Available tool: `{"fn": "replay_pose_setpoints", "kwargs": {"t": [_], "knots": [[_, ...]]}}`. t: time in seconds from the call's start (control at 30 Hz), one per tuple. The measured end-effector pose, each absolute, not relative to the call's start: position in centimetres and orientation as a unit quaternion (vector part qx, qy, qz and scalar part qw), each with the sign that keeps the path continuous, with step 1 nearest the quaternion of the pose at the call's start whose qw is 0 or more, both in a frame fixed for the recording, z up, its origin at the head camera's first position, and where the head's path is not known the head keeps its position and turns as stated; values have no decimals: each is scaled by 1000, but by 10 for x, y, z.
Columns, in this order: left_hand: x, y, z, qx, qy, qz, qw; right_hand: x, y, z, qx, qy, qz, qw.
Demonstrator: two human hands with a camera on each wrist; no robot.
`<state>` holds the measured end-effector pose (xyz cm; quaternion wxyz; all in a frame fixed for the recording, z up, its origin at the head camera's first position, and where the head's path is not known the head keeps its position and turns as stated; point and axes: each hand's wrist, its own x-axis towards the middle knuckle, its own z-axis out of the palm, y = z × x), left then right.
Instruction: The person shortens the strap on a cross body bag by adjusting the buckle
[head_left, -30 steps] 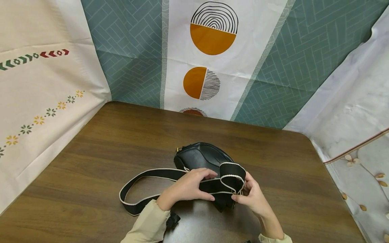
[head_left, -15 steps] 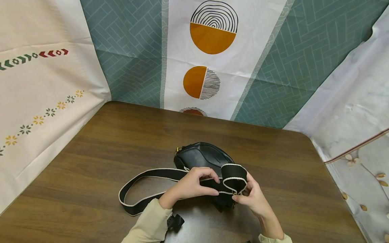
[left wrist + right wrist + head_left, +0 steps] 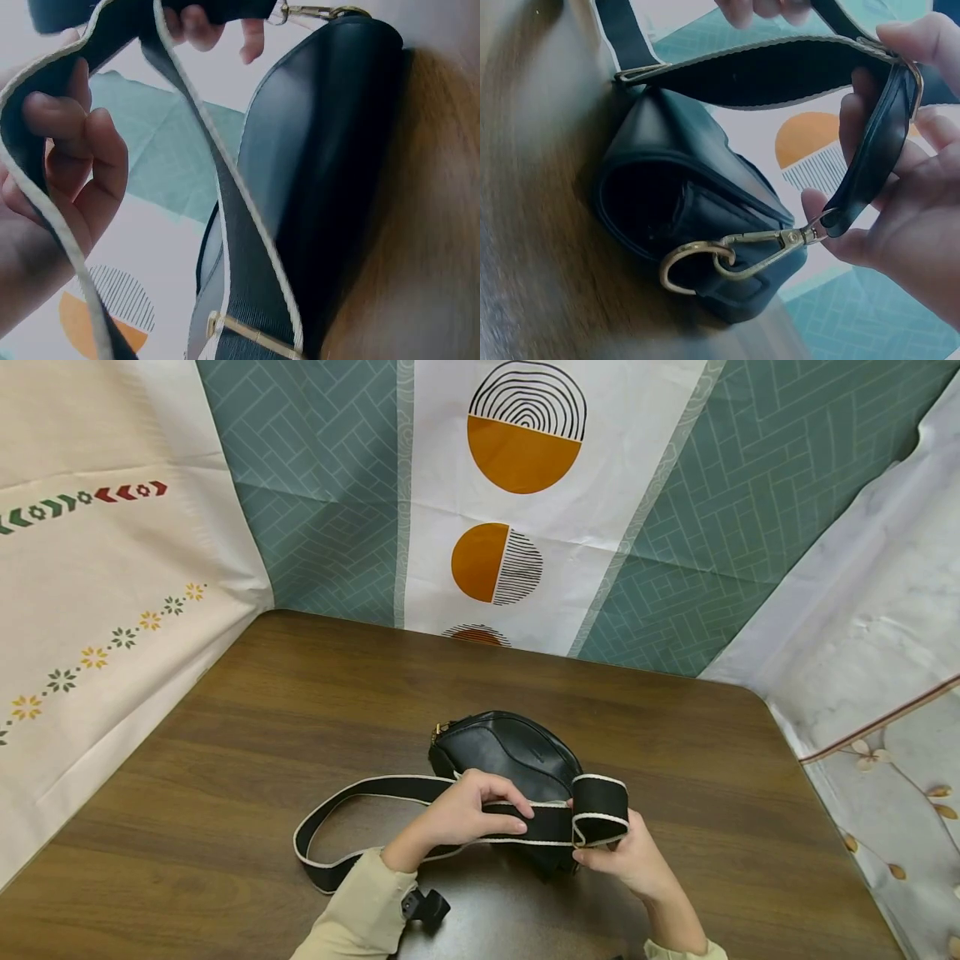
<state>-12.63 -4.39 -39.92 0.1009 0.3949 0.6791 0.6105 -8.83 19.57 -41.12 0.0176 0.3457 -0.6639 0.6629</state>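
Observation:
A black leather shoulder bag (image 3: 498,752) lies on the wooden table, with a wide black strap (image 3: 543,824) edged in white running in front of it. My left hand (image 3: 471,814) pinches the strap between thumb and fingers. Farther right, my right hand (image 3: 636,857) grips the strap near its end, where the band folds into an upright loop (image 3: 600,797). In the right wrist view, a gold snap hook (image 3: 761,255) joins the leather tab (image 3: 870,157) to a ring (image 3: 671,274) on the bag. A gold slider (image 3: 259,335) crosses the strap in the left wrist view.
The slack of the strap curves in a long loop (image 3: 307,839) on the table to the left. Patterned cloths (image 3: 322,510) hang behind the wooden table (image 3: 337,677) and along both sides. A black wrist camera (image 3: 426,908) sits on my left wrist.
The folded loop in my right hand has shifted right and turned. My left hand has drawn back slightly left, and more flat strap shows between the hands. The bag stays in place.

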Motion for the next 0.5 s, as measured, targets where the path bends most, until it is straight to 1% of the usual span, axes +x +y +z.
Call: {"fn": "replay_pose_setpoints", "kwargs": {"t": [0.13,0.27,0.43,0.5], "knots": [[-127,-52,-399,393,683,608,97,-88,199,-409,351,-665,659,27],[-128,-63,-398,392,690,600,101,-88,201,-407,358,-654,667,10],[-125,-79,-397,384,701,592,105,-86,205,-406,337,-665,666,-19],[-125,-86,-398,386,704,588,99,-86,206,-406,326,-675,662,-20]]}}
